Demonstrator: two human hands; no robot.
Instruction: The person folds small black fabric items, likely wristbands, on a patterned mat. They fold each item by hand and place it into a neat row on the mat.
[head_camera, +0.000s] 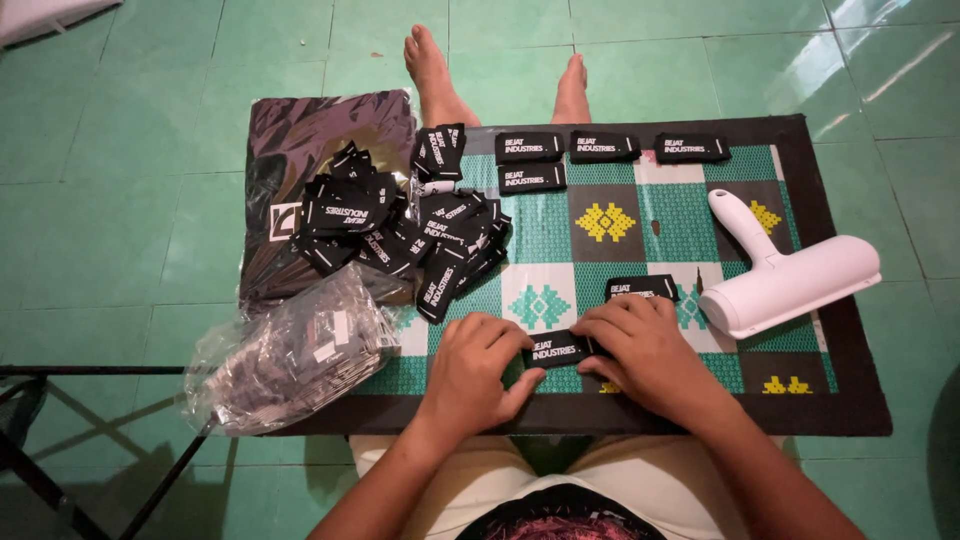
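Head view shows your left hand (478, 372) and right hand (645, 350) pinching the two ends of a black label (557, 350), fingers curled closed on it, low on the patterned mat (850, 400) near its front border. A label heap (400, 225) crowds the mat's left edge; a white lint roller (785, 282) lies right. Bare mat between them stays open.

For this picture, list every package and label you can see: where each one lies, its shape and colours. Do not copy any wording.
Held label: between left hand and right hand; black rectangle, white print.
Label pile: mat's left part; black, white print.
Label rows: mat's far edge; same kind.
Single label: beyond the right hand.
Clear plastic bag: left, crinkled, dark contents.
Dark flat package: far left, glossy.
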